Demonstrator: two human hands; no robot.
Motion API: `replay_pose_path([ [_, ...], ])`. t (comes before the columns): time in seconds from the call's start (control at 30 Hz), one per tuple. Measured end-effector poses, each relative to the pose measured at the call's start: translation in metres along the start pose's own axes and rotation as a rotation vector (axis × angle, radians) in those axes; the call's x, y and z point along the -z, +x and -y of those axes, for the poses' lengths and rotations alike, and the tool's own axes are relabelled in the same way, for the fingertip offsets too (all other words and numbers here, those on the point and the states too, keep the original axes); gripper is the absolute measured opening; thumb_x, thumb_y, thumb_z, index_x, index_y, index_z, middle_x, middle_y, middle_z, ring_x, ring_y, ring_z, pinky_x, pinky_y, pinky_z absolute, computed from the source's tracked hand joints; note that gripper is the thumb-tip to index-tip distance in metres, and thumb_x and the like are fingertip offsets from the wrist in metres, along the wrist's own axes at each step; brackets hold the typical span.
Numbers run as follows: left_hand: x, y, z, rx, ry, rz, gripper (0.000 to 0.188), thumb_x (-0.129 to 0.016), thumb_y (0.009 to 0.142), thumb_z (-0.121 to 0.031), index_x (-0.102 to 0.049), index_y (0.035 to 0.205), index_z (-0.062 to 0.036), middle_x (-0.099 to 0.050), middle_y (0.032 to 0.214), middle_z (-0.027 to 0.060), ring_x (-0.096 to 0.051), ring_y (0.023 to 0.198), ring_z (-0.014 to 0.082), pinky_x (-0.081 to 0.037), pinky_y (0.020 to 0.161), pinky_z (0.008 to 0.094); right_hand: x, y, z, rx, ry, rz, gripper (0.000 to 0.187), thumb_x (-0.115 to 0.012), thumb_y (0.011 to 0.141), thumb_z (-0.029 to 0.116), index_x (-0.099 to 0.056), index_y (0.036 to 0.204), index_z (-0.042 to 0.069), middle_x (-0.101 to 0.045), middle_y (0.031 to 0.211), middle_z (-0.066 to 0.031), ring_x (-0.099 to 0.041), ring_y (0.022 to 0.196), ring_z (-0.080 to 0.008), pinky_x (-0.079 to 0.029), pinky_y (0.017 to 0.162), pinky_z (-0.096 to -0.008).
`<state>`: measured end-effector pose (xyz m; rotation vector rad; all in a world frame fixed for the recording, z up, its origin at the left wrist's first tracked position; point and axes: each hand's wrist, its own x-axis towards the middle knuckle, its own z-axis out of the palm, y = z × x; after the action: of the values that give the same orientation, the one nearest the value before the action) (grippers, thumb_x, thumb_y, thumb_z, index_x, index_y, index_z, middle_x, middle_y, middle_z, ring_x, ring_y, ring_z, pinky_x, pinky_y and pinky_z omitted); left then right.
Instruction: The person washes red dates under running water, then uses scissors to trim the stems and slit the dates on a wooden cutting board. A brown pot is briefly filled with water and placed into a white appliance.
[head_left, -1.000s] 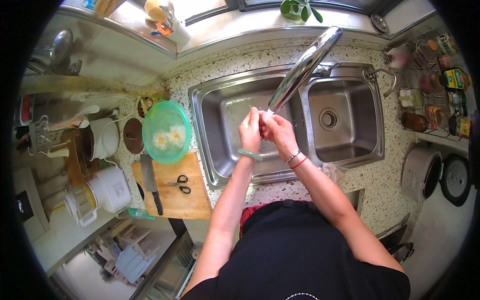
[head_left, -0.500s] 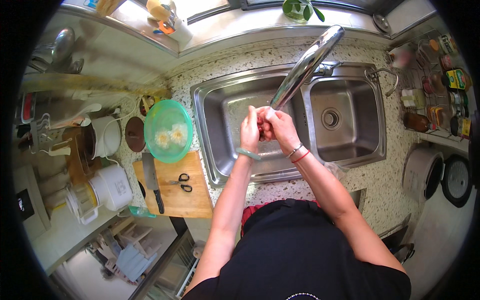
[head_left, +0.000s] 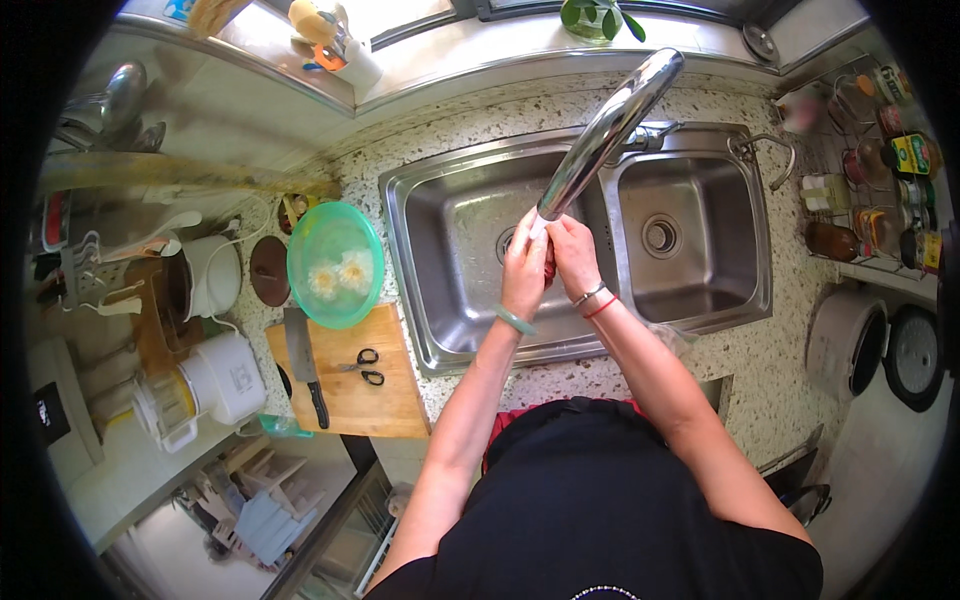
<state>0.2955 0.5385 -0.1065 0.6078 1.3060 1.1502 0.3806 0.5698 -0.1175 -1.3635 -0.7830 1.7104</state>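
Note:
Under the mouth of the chrome faucet (head_left: 610,135), my left hand (head_left: 524,272) and my right hand (head_left: 573,258) are cupped together over the large sink basin (head_left: 455,215). Between the palms a bit of some small dark red fruits (head_left: 549,268) shows, date-like in look. Most of them are hidden by my closed fingers, so I cannot tell how many there are. Both hands press against each other, the left wearing a pale green bangle at the wrist, the right a metal bracelet and a red cord.
Left of the sink stands a green translucent bowl (head_left: 330,225) holding pale ruffled pieces. In front of it a wooden cutting board (head_left: 345,410) carries a cleaver (head_left: 303,350) and black-handled scissors (head_left: 369,367). A smaller basin (head_left: 690,270) adjoins on the right; a jar rack (head_left: 835,205) is beyond.
My left hand has shifted right and my hands have closed more tightly together. The red fruits, more exposed before, are now mostly covered.

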Motion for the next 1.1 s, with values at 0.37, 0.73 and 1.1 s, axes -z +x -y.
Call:
replay_pose_path([
  [0.37, 0.009, 0.016, 0.003, 0.207, -0.52, 0.032, 0.035, -0.04, 0.1, -0.039, -0.053, 0.105, -0.0072, -0.052, 0.078, -0.0006, -0.047, 0.062, 0.0092, -0.036, 0.047, 0.0212, 0.025, 0.005, 0.001, 0.225, -0.235, -0.22, 0.025, -0.054, 0.094, 0.024, -0.065, 0.093, 0.002, -0.06, 0.07, -0.0015, -0.052, 0.064, -0.0056, -0.041, 0.051, -0.0223],
  [0.73, 0.01, 0.009, -0.017, 0.404, -0.58, 0.217, 0.035, -0.044, 0.097, -0.038, -0.052, 0.114, -0.0085, -0.06, 0.09, 0.0035, -0.058, 0.075, 0.0142, -0.049, 0.055, 0.026, 0.134, 0.133, 0.076, 0.222, -0.486, -0.559, 0.043, -0.052, 0.093, 0.043, -0.059, 0.098, 0.0, -0.065, 0.06, -0.007, -0.059, 0.05, -0.0133, -0.047, 0.054, -0.0304],
  [1.1, 0.013, 0.006, -0.012, 0.344, -0.438, 0.151, 0.031, -0.047, 0.097, -0.037, -0.053, 0.106, -0.0085, -0.057, 0.081, 0.0029, -0.052, 0.065, 0.01, -0.043, 0.049, 0.0231, 0.129, 0.139, 0.09, 0.133, -1.153, -0.682, 0.048, -0.041, 0.094, 0.045, -0.062, 0.1, 0.003, -0.064, 0.101, -0.0243, -0.061, 0.097, -0.0412, -0.049, 0.083, -0.0481],
])
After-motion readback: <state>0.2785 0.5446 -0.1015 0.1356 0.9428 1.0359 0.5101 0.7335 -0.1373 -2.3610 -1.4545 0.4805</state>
